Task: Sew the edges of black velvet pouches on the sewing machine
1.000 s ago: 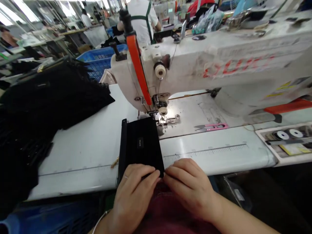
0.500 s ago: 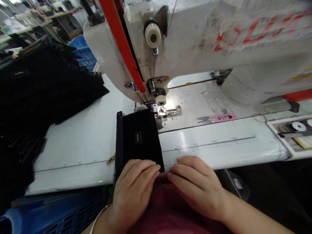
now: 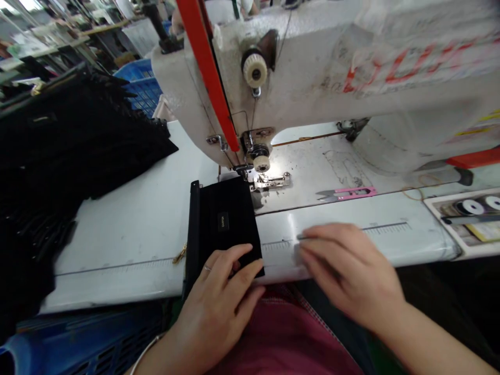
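Observation:
A black fabric pouch piece (image 3: 236, 200) with a small label lies at the sewing machine's (image 3: 312, 78) presser foot, its far right corner touching the needle area. Along its left side runs a stiff black strip (image 3: 192, 224), with a gold-coloured clasp (image 3: 179, 254) beside it. My left hand (image 3: 221, 302) rests on the near end of the piece, fingers spread and thumb off the near edge. To the right of the piece, my right hand (image 3: 347, 271) hovers over the table's front edge, thumb and fingers pinched together. At its blurred fingertips is a tiny dark thing I cannot make out.
Pink-handled thread snips (image 3: 347, 194) lie on the machine bed. A tray (image 3: 464, 224) with bobbins sits at the right. Stacked black pieces (image 3: 97, 140) cover the table's left side. Blue baskets stand behind (image 3: 144, 86) and below (image 3: 97, 344). A ruler strip (image 3: 128, 266) marks the front.
My right hand has moved right and up, away from my left hand, and its fingers have come to a pinch. My left hand's fingers have spread on the piece, which stays by the needle.

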A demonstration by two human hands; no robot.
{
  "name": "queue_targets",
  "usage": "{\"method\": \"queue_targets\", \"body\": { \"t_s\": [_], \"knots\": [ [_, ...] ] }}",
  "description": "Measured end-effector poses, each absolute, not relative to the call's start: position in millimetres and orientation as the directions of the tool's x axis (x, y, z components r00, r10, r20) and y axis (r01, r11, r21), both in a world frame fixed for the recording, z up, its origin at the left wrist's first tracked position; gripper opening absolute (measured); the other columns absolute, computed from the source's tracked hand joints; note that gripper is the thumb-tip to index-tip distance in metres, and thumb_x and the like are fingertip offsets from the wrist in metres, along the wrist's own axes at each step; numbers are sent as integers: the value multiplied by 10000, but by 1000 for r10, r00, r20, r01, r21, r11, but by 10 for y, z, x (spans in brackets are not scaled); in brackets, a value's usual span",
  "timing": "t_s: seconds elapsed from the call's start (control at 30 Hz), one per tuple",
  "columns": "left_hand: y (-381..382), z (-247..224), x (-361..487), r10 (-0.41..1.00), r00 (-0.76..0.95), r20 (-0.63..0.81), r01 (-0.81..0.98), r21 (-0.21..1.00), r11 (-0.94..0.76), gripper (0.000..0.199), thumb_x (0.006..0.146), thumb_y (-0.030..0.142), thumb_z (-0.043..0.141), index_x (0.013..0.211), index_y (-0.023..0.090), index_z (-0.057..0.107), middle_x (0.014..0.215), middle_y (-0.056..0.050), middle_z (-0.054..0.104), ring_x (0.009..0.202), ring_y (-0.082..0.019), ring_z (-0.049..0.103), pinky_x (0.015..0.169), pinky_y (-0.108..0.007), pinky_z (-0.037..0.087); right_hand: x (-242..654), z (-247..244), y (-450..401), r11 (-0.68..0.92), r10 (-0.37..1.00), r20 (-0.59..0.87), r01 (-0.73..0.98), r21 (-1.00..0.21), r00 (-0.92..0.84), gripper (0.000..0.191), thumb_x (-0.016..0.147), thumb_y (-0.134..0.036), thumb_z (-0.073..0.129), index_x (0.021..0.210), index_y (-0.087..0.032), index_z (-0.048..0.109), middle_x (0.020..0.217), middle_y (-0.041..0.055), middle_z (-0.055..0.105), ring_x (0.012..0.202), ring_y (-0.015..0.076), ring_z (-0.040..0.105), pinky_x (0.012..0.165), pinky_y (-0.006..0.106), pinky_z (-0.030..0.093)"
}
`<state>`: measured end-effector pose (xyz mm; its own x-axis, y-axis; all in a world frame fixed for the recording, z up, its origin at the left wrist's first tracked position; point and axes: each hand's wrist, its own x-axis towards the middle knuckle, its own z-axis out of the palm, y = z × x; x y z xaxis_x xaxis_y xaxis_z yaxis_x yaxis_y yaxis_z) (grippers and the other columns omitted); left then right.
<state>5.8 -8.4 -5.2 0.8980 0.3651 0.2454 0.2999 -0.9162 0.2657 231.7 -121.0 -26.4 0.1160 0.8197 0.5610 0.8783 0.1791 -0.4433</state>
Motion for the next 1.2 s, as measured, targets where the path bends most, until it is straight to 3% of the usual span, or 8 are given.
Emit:
{"method": "queue_targets", "body": {
  "t_s": [0.13,0.27,0.37,0.47,0.57,0.7,0.9,1.2],
  "knots": [
    [30,82,107,214,974,79,198,168,-966,561,870,-26,412,1384,189,481,1466,-122,424,1073,-239,524,907,-417,522,2936,-211,-1051,-125,884,447,990,-62,139,363,946,-210,518,1277,-72,572,1381,191,511,1136,326,532,1001,486,413],
    [163,178,214,-32,998,-45,-25,143,-989,543,864,8,425,1387,149,467,1454,-120,467,1024,-247,547,888,-417,528,3229,-247,-880,-154,941,326,974,168,93,314,976,-237,469,1179,-56,626,1089,166,665,916,288,572,884,437,436],
    [245,266,269,8,998,-69,27,277,-961,400,870,48,465,1240,157,570,1259,-116,580,1077,-244,555,960,-413,490,3269,-236,-856,-173,935,337,969,175,107,228,960,-254,503,1038,-113,664,911,124,661,862,274,551,831,400,421],
    [340,336,260,181,976,-124,219,507,-834,348,819,14,465,1086,186,606,1158,-74,566,970,-165,586,877,-297,514,3172,-156,-940,-197,891,424,979,44,160,195,959,-302,504,915,-167,638,854,93,649,873,277,553,805,397,403],
    [435,334,217,243,960,-139,273,655,-704,346,769,-31,430,955,194,616,1218,-45,556,1039,-147,580,903,-264,495,2828,-32,-1084,-185,848,424,927,-325,318,213,971,-379,475,917,-196,570,796,47,628,762,220,579,703,338,422],
    [489,273,178,315,942,-114,291,744,-602,300,842,5,411,926,192,631,1084,-31,615,982,-137,603,885,-258,515,2106,37,-1218,-148,945,25,494,-857,327,152,978,-330,443,871,-226,471,626,-52,538,533,112,505,520,225,386],
    [481,255,146,375,907,-190,357,821,-446,199,907,121,468,988,187,638,1069,-58,588,860,-131,605,660,-196,569,1510,-123,-1165,-145,970,-105,174,-974,220,98,901,-232,486,809,-211,458,566,-76,459,480,80,420,445,188,294],
    [496,245,132,356,914,-196,332,866,-375,181,925,132,461,995,184,619,1063,-65,575,808,-128,620,634,-220,592,1445,-155,-1051,-117,959,-68,166,-979,274,73,872,-198,502,800,-199,513,550,-68,483,459,80,432,434,179,299]
  ]
}}
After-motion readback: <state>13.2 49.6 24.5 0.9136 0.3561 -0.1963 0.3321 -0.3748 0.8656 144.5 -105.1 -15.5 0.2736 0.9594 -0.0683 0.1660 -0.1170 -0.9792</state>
